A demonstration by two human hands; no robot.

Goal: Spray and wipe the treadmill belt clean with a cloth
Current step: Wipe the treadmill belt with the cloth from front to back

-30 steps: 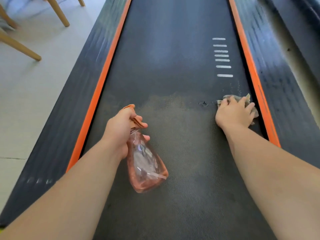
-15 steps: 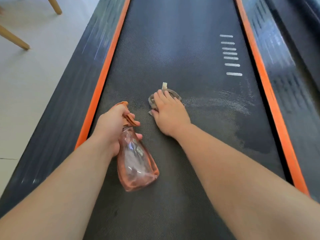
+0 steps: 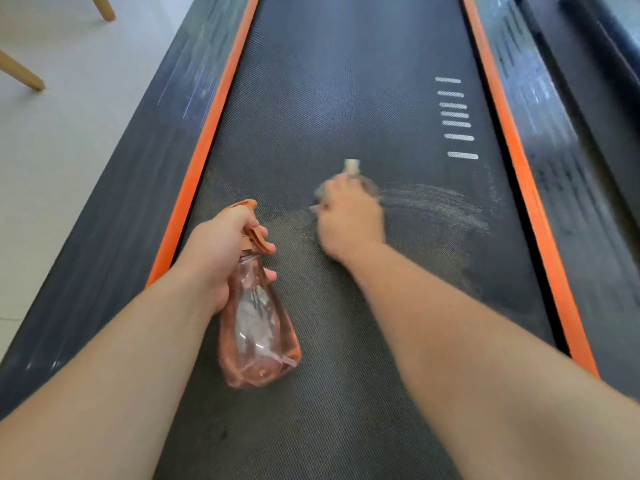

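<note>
dark treadmill belt (image 3: pixel 346 98) (pale streaks (image 3: pixel 436 206) at right) bears a cloth (image 3: pixel 351 166).

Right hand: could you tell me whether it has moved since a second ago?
Yes: the right hand swept the cloth leftward, from beside the right orange strip to mid-belt.

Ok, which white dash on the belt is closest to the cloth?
The bottom white dash, widest of the seven; the cloth under the right hand sits left of it.

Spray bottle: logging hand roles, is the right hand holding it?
No, the left hand grips the spray bottle; the right hand presses the cloth.
</note>
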